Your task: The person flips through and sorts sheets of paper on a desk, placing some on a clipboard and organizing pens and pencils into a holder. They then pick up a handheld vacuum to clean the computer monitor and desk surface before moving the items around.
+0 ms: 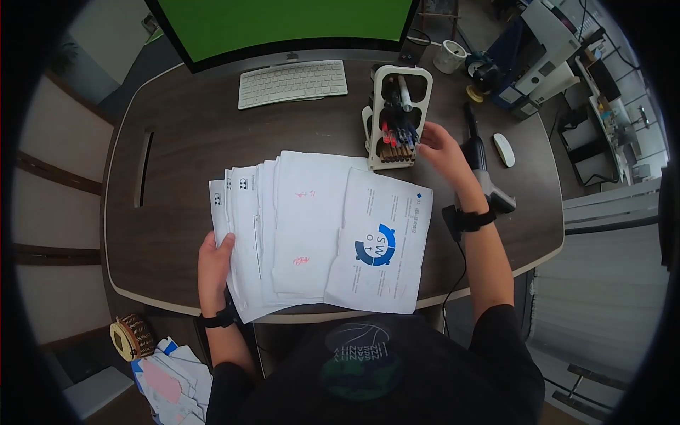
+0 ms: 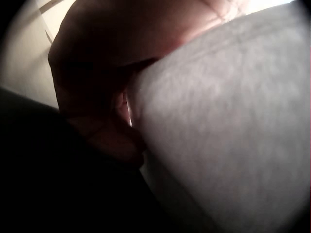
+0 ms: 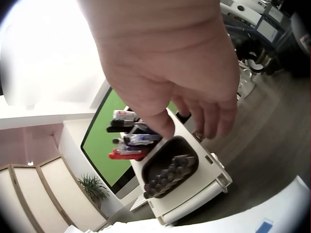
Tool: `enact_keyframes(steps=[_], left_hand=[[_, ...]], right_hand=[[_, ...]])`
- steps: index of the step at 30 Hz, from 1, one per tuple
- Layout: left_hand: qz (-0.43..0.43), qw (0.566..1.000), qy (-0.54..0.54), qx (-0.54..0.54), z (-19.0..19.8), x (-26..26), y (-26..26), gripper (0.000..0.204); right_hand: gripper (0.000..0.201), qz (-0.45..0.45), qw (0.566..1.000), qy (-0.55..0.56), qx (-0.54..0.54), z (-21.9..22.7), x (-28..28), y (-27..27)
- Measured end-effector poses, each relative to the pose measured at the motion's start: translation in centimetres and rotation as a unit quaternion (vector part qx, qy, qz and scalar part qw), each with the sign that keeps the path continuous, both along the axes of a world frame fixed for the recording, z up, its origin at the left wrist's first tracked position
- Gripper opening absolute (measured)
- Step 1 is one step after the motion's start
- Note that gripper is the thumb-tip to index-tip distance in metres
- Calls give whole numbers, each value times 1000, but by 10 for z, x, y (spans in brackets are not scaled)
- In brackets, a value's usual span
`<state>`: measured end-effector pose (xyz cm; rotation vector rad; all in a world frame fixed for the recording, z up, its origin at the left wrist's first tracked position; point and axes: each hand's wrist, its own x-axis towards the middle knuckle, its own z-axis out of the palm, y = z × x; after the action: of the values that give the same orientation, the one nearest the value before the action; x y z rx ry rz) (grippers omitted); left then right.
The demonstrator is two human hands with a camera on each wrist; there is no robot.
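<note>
My left hand (image 1: 214, 268) grips the left edge of a stack of white papers (image 1: 306, 227), its thumb on top. In the left wrist view, its dark fingers curl around the paper's edge. On the right part of the stack lies a sheet printed with a blue ring (image 1: 375, 244). My right hand (image 1: 440, 151) is at the right side of a white pen holder (image 1: 404, 71), thumb and fingers apart. In the right wrist view, the thumb overlaps the holder's upper edge beside several pens (image 3: 136, 141), and the other fingers hang loosely bent over its far side.
A keyboard (image 1: 292, 83) and a monitor (image 1: 287, 28) stand at the back. Right of the holder lie a black-and-grey handheld device (image 1: 485, 170) and a white mouse (image 1: 503, 150). Loose papers (image 1: 173, 382) and a woven drum-like object (image 1: 132, 337) are below the desk's left front edge.
</note>
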<state>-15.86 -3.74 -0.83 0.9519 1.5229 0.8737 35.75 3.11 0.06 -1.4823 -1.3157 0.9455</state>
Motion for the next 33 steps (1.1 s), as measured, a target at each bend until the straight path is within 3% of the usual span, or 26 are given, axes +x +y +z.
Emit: enact_keyframes(steps=[2,6,7,10,11,13,19,23,33], left_hand=[[3,1000,-9,-4,0,-1,-2,26],[7,1000,3,-8,2,0,-6,23],[6,1000,2,-10,2,1,-5,23],[0,1000,6,-30,2,0,-2,27],[-4,999,10,-38,2,1,0,29],[1,999,5,-35,0,3,2,29],[17,999,-1,-28,4,10,3,25],[28,999,-22,-25,4,7,-2,24],[14,1000,-1,-24,-3,4,0,26]], right_hand=[[39,42,996,36,-67,9,-1,13],[38,76,990,51,-102,16,0,27],[30,82,993,26,-80,16,-1,28],[26,114,976,-186,-27,50,-30,15],[25,111,983,-146,5,59,-46,8],[26,126,965,-224,43,69,-67,1],[20,151,845,-470,208,72,-135,-7],[12,157,800,-506,282,70,-159,-1],[14,117,800,-491,323,61,-151,1]])
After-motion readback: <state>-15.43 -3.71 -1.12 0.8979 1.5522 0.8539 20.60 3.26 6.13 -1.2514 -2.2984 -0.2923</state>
